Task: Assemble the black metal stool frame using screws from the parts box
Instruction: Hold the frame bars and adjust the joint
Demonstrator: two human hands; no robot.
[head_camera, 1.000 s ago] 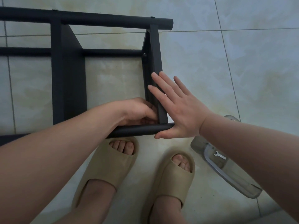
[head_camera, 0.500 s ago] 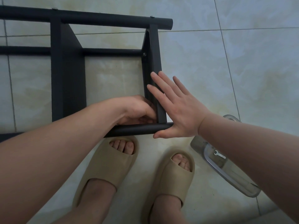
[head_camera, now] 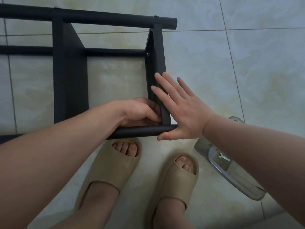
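**Item: stool frame [head_camera: 71, 71], black metal, part-assembled.** Lies on its side on the tiled floor [head_camera: 231, 71], just beyond the person's beige slippers [head_camera: 109, 171]. The near tube [head_camera: 140, 130] runs crosswise, and a flat cross bar [head_camera: 160, 80] meets it at the right-hand corner.

**Left hand [head_camera: 140, 111].** The fingers are curled tight into the inside of that corner. Whatever they pinch, a screw or nothing, is hidden.

**Right hand [head_camera: 183, 111].** Flat, fingers straight. It presses the outer face of the cross bar and the tube's end, and grips nothing.

**Parts box [head_camera: 231, 176].** Clear, on the floor right of the feet, half under the right forearm. A small wrench [head_camera: 223, 157] lies inside.

**Hazards, as judged.**
- If the bracing palm eases, the frame may slide on the smooth tile and pull the holes out of line.
- A screw started blind could then cross-thread or drop.

**Change from half a second before.** Practically none. Both hands keep their posture, and the frame and box are unmoved.
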